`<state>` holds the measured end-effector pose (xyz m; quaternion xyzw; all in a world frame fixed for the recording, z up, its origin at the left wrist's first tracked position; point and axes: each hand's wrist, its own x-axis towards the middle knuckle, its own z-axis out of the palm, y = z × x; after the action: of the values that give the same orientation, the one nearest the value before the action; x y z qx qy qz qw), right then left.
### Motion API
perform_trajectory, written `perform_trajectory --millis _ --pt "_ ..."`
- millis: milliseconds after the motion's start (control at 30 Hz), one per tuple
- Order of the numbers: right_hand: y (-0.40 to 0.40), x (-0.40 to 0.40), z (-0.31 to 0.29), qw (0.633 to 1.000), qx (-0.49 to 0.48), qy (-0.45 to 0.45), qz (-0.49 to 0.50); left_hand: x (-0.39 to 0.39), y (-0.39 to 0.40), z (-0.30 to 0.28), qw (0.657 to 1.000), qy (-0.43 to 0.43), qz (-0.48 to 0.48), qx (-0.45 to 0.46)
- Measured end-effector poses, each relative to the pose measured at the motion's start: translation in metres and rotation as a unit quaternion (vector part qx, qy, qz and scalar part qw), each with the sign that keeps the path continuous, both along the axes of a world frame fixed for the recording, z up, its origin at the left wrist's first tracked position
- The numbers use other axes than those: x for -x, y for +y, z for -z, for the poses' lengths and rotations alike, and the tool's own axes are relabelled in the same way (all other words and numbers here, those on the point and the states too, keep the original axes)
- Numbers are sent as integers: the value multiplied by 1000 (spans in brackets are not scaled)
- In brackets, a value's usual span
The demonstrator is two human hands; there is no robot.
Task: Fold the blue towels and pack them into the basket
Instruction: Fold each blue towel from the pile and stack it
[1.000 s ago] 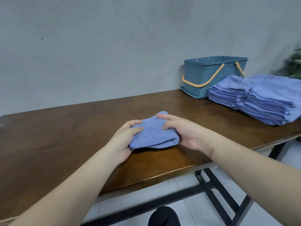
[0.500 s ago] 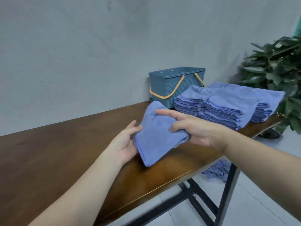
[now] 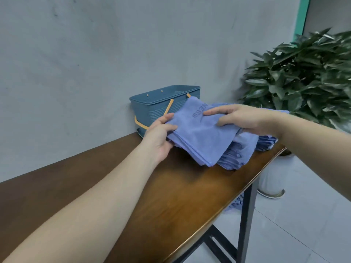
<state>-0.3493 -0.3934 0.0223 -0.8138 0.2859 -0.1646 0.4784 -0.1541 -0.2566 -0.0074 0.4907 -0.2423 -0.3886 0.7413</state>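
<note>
At the centre of the frame both hands hold one folded towel [image 3: 199, 133] between them: the left hand [image 3: 158, 135] pinches its left edge, thumb on top and fingers tucked under, while the right hand [image 3: 241, 118] lies across its upper right part with the thumb curled against the cloth, its underside hidden. Gripping opposite sides this way probably keeps the layers from sliding apart while the bundle is in the air. The towel hangs tilted, lower corner toward the viewer, above the counter [image 3: 171, 196] and overlapping the near end of the stack of towels [image 3: 245, 147] to its right. Just behind it, toward upper centre, stands the basket [image 3: 152, 105] against the wall, its orange handles down and its mouth open, so the towel looks on course to be dropped in. A potted plant [image 3: 303, 76] fills the right edge, and more blue cloth [image 3: 236, 204] shows under the counter.
</note>
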Motion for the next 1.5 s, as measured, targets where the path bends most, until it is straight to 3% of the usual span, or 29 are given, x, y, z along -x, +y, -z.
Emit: perform_trajectory --millis 100,200,267,333,433,500,567,733,967,1367,1500 --pt "-39 15 -10 996 53 6 69 8 -48 -7 997 -65 9 -33" --pt "-71 27 -9 988 84 26 130 10 -94 -2 996 -65 27 -54" --pt "-86 31 0 977 130 57 159 13 -116 11 987 -130 12 -93" --pt "-99 31 13 961 192 101 169 14 -128 30 947 -295 -21 -125" --pt "-103 31 25 939 262 153 164 11 -132 48 848 -516 -35 -116" --pt "-102 29 28 910 324 197 169 5 -131 53 787 -602 -32 -132" --pt "-96 25 27 888 366 220 172 2 -123 52 746 -649 -23 -148" --pt "-70 17 19 879 411 185 158 -3 -88 38 749 -648 1 -138" --pt "-21 -3 19 917 379 105 62 -13 -23 28 727 -661 25 -186" --pt "26 -65 10 920 376 105 -39 -67 49 13 710 -667 8 -226" --pt "20 -83 11 920 370 113 -60 -100 37 13 723 -654 4 -221"
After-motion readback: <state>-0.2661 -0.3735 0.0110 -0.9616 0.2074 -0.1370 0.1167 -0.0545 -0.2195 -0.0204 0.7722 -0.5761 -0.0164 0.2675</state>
